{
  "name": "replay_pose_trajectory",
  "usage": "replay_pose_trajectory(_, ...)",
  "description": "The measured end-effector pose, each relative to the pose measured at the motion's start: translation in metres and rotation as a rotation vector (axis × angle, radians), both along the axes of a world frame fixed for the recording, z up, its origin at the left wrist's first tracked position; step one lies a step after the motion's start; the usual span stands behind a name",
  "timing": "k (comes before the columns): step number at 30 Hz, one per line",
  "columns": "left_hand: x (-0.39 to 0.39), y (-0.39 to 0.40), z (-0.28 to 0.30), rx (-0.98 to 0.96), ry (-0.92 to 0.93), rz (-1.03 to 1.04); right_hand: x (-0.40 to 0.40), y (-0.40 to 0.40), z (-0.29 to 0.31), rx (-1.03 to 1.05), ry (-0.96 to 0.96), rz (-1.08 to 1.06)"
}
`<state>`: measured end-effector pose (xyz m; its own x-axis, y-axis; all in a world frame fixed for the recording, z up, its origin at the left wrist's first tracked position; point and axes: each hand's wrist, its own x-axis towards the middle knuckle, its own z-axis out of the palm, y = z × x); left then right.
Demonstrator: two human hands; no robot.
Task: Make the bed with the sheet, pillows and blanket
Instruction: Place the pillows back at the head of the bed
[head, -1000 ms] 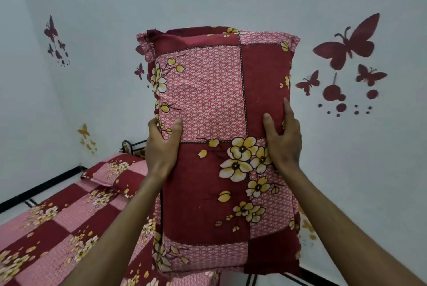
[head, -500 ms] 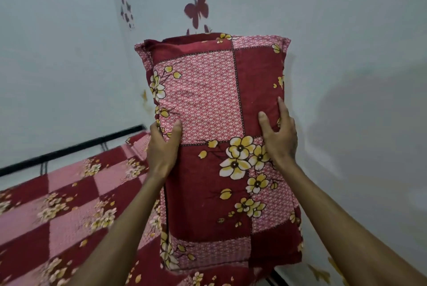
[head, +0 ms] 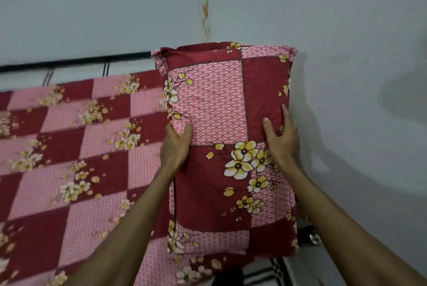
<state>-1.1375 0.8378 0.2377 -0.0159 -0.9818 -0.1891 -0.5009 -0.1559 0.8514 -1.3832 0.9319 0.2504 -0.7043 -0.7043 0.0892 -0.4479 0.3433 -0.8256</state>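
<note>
A pillow (head: 221, 110) in a red and pink checked cover with yellow flowers is held upright in front of me, over the right end of the bed. My left hand (head: 176, 147) grips its left edge, thumb on the front. On the opposite edge my right hand (head: 280, 138) grips the same way. The bed sheet (head: 76, 154), in the same checked pattern, lies spread over the mattress to the left and below the pillow.
Pale walls meet in a corner (head: 203, 8) behind the pillow, with small stickers (head: 206, 20) on them. A black metal bed frame rail (head: 76, 61) runs along the far side. Black frame bars (head: 275, 269) show below the pillow at the right.
The pillow has come down lower toward the bed, and my view has tilted down and turned, so more of the sheet shows. Both hands keep the same grip.
</note>
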Motion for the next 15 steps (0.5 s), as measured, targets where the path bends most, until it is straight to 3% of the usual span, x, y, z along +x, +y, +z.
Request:
replay_pose_trajectory(4, -0.012, 0.016, -0.064, 0.185, -0.067, 0.029, -0.02, -0.009, -0.072, 0.217, -0.105, 0.057)
replay_pose_trajectory(15, -0.04, 0.056, -0.151, 0.425, -0.134, 0.083, -0.056, 0.01, -0.172, 0.531, -0.197, 0.146)
